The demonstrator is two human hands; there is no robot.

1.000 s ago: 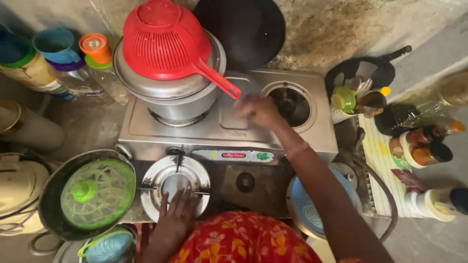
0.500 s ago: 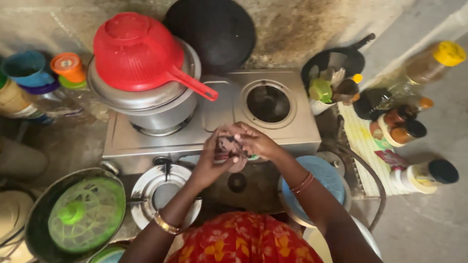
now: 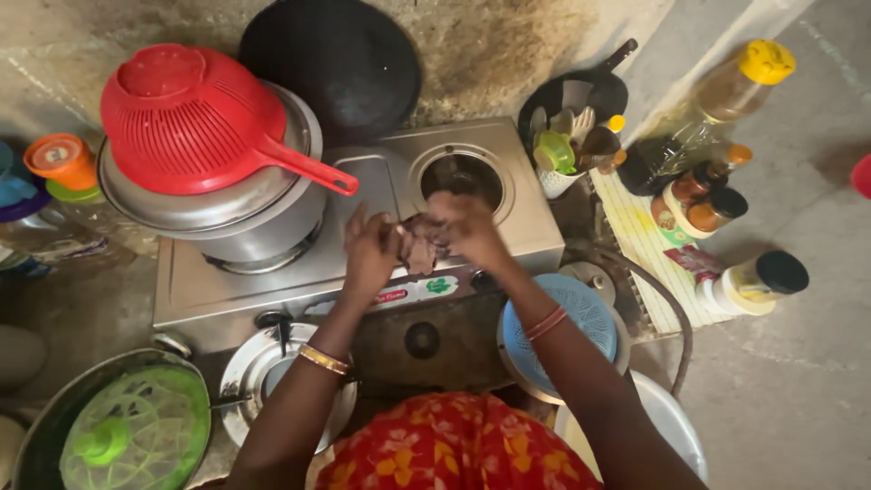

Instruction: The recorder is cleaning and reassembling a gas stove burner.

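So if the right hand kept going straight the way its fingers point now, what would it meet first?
The right hand points toward the left hand, with a dark crumpled cloth held between them. It would press into that cloth at once, then the left hand; depth seems about level.

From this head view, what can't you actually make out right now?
- Head view: the dark crumpled thing between left hand and right hand; fingers cover it, kind unclear.
- Pot contents: hidden by the red colander.
- Green-lidded pan: cut off by the bottom-left edge.
- Bottle labels: too small.
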